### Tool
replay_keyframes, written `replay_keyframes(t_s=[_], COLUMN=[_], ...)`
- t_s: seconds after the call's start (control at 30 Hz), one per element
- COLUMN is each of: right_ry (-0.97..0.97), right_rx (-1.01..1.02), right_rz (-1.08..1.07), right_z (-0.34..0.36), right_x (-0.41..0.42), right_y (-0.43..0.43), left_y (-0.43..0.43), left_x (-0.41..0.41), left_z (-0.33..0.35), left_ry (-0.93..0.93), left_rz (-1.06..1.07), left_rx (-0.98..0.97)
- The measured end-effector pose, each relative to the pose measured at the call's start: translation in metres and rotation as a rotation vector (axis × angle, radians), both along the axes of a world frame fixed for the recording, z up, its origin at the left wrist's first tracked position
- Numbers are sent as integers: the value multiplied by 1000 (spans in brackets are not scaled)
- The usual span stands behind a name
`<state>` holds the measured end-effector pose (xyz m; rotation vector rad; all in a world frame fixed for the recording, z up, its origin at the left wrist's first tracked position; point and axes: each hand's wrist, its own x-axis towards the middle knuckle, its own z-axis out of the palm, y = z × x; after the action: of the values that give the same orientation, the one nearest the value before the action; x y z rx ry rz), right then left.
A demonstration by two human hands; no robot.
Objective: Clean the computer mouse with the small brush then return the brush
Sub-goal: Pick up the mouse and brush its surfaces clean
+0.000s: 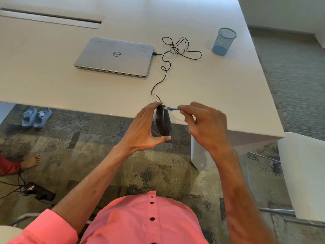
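My left hand [143, 128] holds a black wired computer mouse [163, 121] on its side, just past the table's near edge, fingers over its front end and thumb under its back. My right hand [205, 123] pinches a small blue brush [172, 108] by its handle. The brush's tip touches the front end of the mouse. The mouse's black cable [165, 74] runs up over the table in loops to a closed silver laptop [115, 56].
A blue mesh pen cup [223, 41] stands at the table's [219, 95] far right. A white chair [304, 175] is on my right. On the carpet to the left lie blue sandals [36, 117], a power strip [37, 191] and another person's foot [30, 162].
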<state>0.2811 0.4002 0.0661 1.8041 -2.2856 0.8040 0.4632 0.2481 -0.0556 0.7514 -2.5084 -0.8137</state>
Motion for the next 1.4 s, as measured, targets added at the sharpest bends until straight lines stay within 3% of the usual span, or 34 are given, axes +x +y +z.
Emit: replay_keyframes(t_s=[0.43,0.7,0.9,1.0,1.1,1.2,1.4], right_ry=[6,-8,-45,-213,-673,-1017,-1231], right_rx=[351,-35,213,126,-62,-85,-115], right_rz=[176,40,187,77,-91,-161,-219], right_z=[-4,-3,-13,-18,-31,-46,-61], right_x=[-8,0,-2,-10,-20,-21,-15], right_y=[6,8,10,15,9,2,-1], left_y=[-4,-4,2,4,8,15,17], left_x=[-3,-4,-3,0,2,3,6], left_z=[-2,0,3,3,1,-1,0], left_ry=[-51,-52,-13,35,50,48,27], left_rz=[-6,-17,-30,-66,-111,-141,-174], left_rx=[-42,-15,63,119,167,201,230])
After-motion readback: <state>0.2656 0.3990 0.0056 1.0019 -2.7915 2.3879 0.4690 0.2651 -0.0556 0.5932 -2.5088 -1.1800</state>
